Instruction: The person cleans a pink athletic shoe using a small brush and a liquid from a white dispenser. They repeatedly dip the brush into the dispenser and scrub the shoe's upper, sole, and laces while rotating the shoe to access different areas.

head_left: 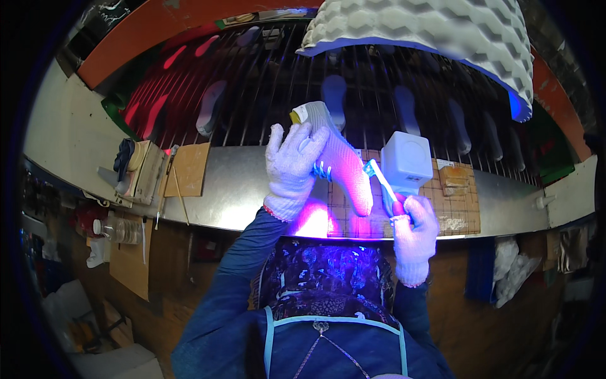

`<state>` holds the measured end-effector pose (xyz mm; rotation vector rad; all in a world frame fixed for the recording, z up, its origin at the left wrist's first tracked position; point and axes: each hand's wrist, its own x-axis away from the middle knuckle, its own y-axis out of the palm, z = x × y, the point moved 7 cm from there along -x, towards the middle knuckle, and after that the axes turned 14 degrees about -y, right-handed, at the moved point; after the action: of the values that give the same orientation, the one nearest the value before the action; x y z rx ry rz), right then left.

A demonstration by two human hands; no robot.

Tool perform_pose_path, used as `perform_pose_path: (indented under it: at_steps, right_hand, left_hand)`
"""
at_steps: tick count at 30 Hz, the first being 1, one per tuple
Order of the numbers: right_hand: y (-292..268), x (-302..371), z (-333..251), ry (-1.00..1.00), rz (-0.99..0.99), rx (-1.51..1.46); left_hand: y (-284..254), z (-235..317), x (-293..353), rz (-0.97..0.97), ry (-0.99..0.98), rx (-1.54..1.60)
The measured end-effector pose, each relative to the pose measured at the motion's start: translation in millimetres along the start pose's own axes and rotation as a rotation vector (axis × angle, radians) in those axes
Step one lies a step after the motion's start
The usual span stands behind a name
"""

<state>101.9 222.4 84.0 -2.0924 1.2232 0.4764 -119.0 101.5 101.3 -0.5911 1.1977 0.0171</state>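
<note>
My left hand (291,165), in a white knit glove, holds a knit shoe upper (347,165) stretched over a last above the metal ledge. The shoe's toe points toward me and to the right, lit pink and violet, with a yellow piece showing at its heel end. In my gloved right hand (415,230) is a white-handled brush (382,181). Its bluish head is beside the shoe's right side, close to the toe; I cannot tell if they touch. Just behind that hand stands a white square plastic container (406,159).
Beyond the ledge (237,183), a rod conveyor (252,114) carries several shoe soles (404,108) under red and blue light. A white honeycomb-textured cover (416,28) hangs overhead. A tan block (454,181) lies at right; a brown board (189,167) and thin sticks (180,194) lie at left.
</note>
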Motion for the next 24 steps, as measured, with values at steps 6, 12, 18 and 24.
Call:
perform_pose_path:
  at_steps: [6, 12, 18, 24]
  right_hand:
    - [2.1, -16.0, 0.0, -0.031, -0.026, 0.128]
    - [-3.6, -8.7, -2.8, -0.014, -0.046, 0.034]
    - [-8.8, 2.1, -1.1, -0.016, -0.037, 0.039]
    - [-9.8, 0.0, -2.3, 0.007, 0.036, -0.015]
  left_hand:
    - [-2.2, 0.2, -4.7, -0.029, 0.004, 0.028]
    - [-0.6, 1.9, -15.3, -0.091, 0.029, -0.043]
    - [4.4, -4.0, -22.9, -0.162, 0.073, -0.076]
    - [17.1, -14.3, -20.2, -0.264, -0.011, -0.151]
